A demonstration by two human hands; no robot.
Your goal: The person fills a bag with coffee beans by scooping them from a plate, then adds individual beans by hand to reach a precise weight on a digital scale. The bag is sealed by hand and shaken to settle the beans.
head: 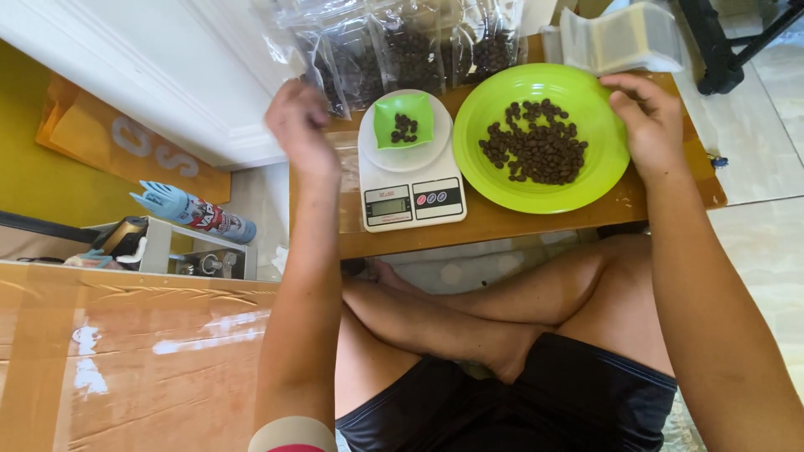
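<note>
Coffee beans [536, 146] lie in a loose dark heap inside the big green bowl [586, 180], which sits on the right half of the low wooden counter [502, 224]. Behind it, clear sealed bags of beans [402, 54] lean in a row, and a stack of empty pouches [620, 38] rests at the far right corner. Left of the bowl stands a white kitchen scale [410, 197] carrying a small square green dish [403, 120] with only a few beans in it.

The right hand [649, 125] rests on the bowl's right rim, fingers curled loosely over the edge, pinning the bowl rather than gripping it. The left hand [300, 124] hangs raised just left of the scale, close to the bags; it is seen from the back (and slightly blurred), so its grip cannot be judged, nor whether it has hold of anything.

Judging from this, weighing well means keeping the bowl steady, adding beans to the dish a few at a time, and keeping both hands off the scale platform while the display settles.
</note>
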